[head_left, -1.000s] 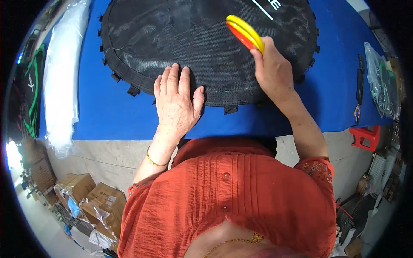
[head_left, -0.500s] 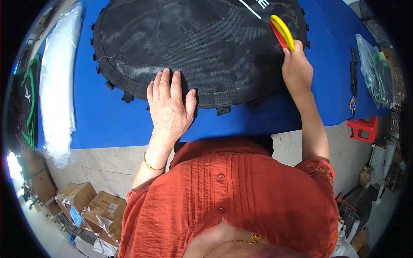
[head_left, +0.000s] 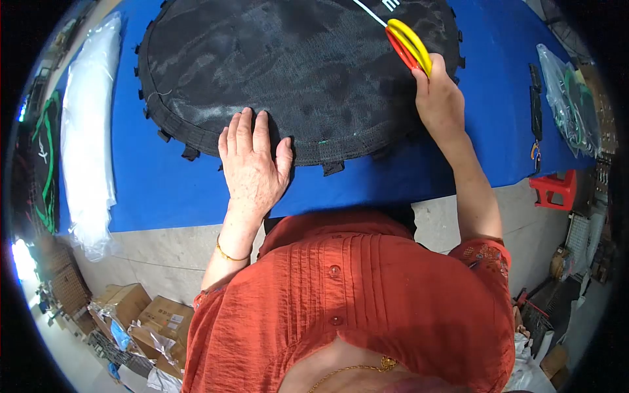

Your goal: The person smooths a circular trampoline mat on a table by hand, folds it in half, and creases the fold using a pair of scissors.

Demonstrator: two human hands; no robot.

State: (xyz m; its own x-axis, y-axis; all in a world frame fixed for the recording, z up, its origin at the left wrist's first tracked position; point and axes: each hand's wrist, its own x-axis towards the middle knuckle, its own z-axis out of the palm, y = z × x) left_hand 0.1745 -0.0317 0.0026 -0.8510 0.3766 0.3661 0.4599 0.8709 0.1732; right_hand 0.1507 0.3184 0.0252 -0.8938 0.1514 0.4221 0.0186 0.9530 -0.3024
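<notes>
A large round black mesh mat (head_left: 288,85), with a stitched border and small black tabs round its edge, lies on the blue-covered table (head_left: 170,196). Flat on its near border rests my left hand (head_left: 250,160), fingers stretched and the thumb apart. My right hand (head_left: 440,98) is closed round a pair of scissors (head_left: 409,47) over the mat's right side. Their yellow and red handle loops stick out past my fingers; the blades are hidden. White lettering (head_left: 391,5) shows at the mat's far side. A loose thread (head_left: 160,93) lies near its left edge.
A long clear plastic-wrapped bundle (head_left: 90,131) lies along the table's left. On the right are a black strap (head_left: 536,105) and a clear bag with green-edged contents (head_left: 570,98). A red stool (head_left: 555,190) and cardboard boxes (head_left: 164,314) stand on the floor.
My right hand has moved slightly left with the scissors. The mat appears shifted a little left, and my left hand stays flat on its border.
</notes>
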